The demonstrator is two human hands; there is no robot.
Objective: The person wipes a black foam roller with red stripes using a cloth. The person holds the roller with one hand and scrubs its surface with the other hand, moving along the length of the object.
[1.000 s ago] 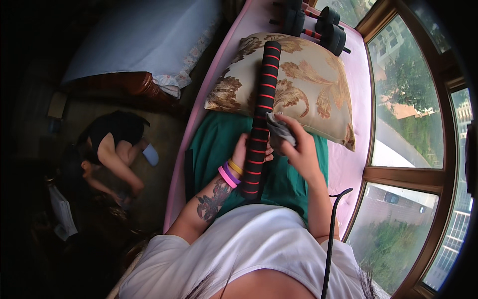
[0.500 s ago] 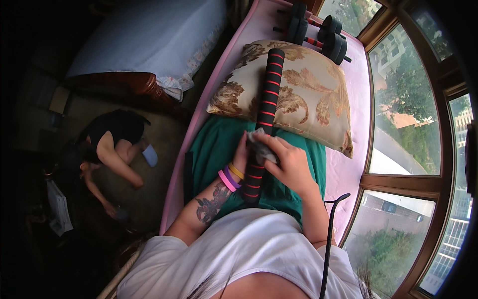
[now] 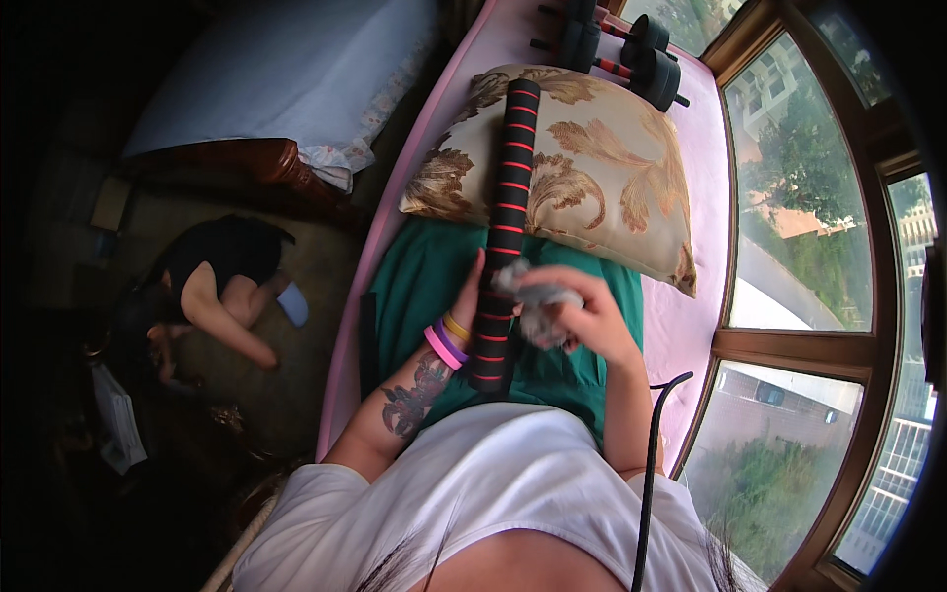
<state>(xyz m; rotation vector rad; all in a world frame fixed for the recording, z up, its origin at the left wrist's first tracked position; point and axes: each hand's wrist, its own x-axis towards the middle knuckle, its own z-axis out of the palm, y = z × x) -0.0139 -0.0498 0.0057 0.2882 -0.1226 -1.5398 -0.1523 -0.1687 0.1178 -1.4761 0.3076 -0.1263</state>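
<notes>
Black padded bar (image 3: 505,227) steadied in closed left hand (image 3: 472,296); right hand (image 3: 582,316) at three o'clock clutches grey cloth (image 3: 533,301) against it.

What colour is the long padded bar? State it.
Black with red rings, clearest in the head view.

Window seat (image 3: 691,296), centre to upper right of frame: pillow (image 3: 612,178) on it, foam bar (image 3: 503,227) lying across pillow and cloth (image 3: 424,296); dumbbells (image 3: 621,44) behind pillow, top edge. Bed (image 3: 286,79) upper left. Crouching person (image 3: 207,296) on floor, left.
</notes>
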